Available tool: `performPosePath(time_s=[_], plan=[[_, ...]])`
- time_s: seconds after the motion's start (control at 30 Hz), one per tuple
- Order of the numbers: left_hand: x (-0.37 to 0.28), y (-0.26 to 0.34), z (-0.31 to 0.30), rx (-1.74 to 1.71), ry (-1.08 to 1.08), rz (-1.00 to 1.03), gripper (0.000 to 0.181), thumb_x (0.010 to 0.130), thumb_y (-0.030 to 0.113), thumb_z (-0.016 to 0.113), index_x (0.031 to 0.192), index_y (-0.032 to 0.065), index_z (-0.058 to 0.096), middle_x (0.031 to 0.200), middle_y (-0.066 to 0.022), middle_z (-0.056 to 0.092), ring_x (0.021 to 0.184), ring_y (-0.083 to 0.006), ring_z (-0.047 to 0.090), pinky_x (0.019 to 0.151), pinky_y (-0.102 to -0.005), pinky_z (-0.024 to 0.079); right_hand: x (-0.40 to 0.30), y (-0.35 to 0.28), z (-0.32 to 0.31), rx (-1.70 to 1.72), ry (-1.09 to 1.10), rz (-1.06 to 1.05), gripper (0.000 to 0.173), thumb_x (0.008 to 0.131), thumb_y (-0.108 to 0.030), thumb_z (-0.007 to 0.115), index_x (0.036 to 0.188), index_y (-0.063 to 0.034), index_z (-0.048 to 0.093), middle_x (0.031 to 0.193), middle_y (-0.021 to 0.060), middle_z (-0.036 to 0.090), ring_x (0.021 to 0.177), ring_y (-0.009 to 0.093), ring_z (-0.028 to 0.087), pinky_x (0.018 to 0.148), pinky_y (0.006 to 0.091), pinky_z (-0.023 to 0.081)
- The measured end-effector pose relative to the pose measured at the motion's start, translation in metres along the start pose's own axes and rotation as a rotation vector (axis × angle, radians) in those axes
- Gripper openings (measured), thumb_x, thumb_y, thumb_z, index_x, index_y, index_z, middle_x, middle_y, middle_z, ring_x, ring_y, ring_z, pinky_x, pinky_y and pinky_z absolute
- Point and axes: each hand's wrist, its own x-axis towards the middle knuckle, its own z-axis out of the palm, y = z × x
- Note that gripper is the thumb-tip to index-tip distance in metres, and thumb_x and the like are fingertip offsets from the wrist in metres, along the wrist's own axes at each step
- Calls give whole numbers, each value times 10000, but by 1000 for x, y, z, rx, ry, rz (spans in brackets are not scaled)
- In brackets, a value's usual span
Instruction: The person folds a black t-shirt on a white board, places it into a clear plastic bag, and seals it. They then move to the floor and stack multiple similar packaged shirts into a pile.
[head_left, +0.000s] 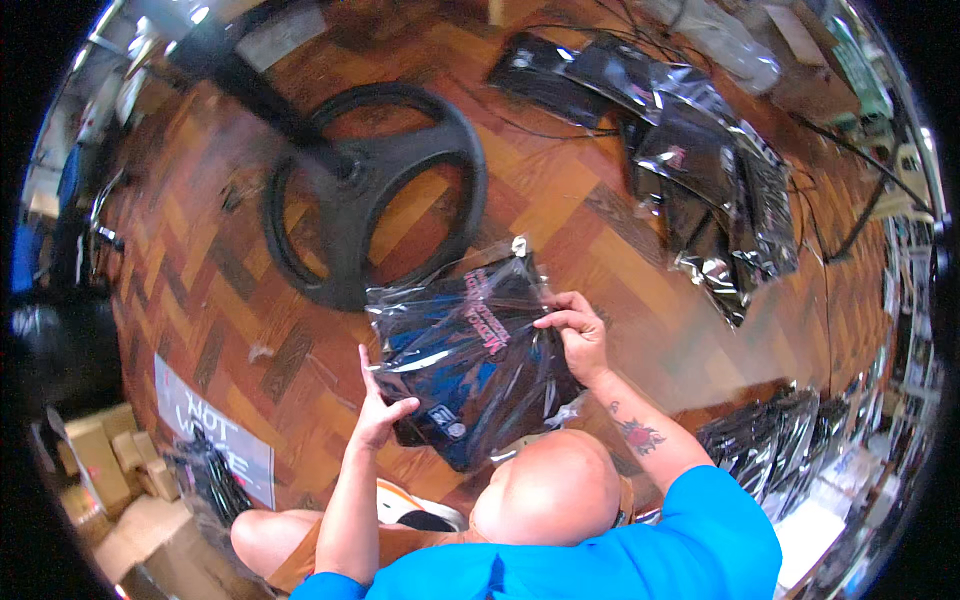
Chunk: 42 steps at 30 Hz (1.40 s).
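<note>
A folded dark garment in a clear plastic bag (457, 360) lies across both of my hands, above my lap. Printed writing shows through its glossy film. My left hand (384, 409) grips the bag's left edge, thumb on top and most fingers hidden underneath. At the opposite edge, my right hand (579, 334) pinches the plastic between thumb and fingers. The film is creased, and its upper corner sticks up loosely.
A round black pedestal base (360, 195) with a pole stands on the wood-patterned floor (555, 247). Bagged dark garments (697, 165) overlap at upper right, near loose cables (829, 225). More plastic bags (757, 442) lie lower right. Cardboard boxes (105, 465) and a sign with writing (255, 457) sit lower left.
</note>
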Motion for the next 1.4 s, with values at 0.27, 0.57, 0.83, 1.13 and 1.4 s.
performPosePath(time_s=[0.27,0.57,0.83,1.13,1.4], plan=[[5,-13,8,-198,25,-144,561,752,288,689,1209,41,478,1089,-90,599,971,-226,600,884,-374,492,7,6,16,658,205,167,285,954,-159,478,1193,-39,575,1208,64,495,1028,115,510,894,242,399],[-6,-29,4,-52,37,-102,786,685,361,776,1305,50,405,1203,-98,551,1078,-238,555,942,-388,451,40,30,-62,-320,195,222,374,910,-357,573,864,2,667,790,107,638,790,220,591,732,346,457],[-4,-23,15,-43,74,-147,743,706,231,756,1315,41,375,1228,-94,526,1139,-231,495,1009,-381,368,117,87,-223,-1592,371,339,495,779,-235,670,1191,-16,505,1094,152,586,1025,315,572,861,419,475],[-5,-19,36,-9,352,-156,599,735,131,707,1260,40,432,1179,-101,560,1109,-238,524,971,-406,409,55,-26,-206,-1088,645,-208,202,804,-65,549,987,17,555,945,184,574,898,348,566,801,386,455],[0,-3,43,-193,217,-214,571,747,102,694,1252,53,432,1139,-99,577,1000,-230,587,881,-380,485,-90,0,-145,-1021,83,-119,364,626,-39,627,981,-111,596,955,152,572,907,328,577,831,357,465]])
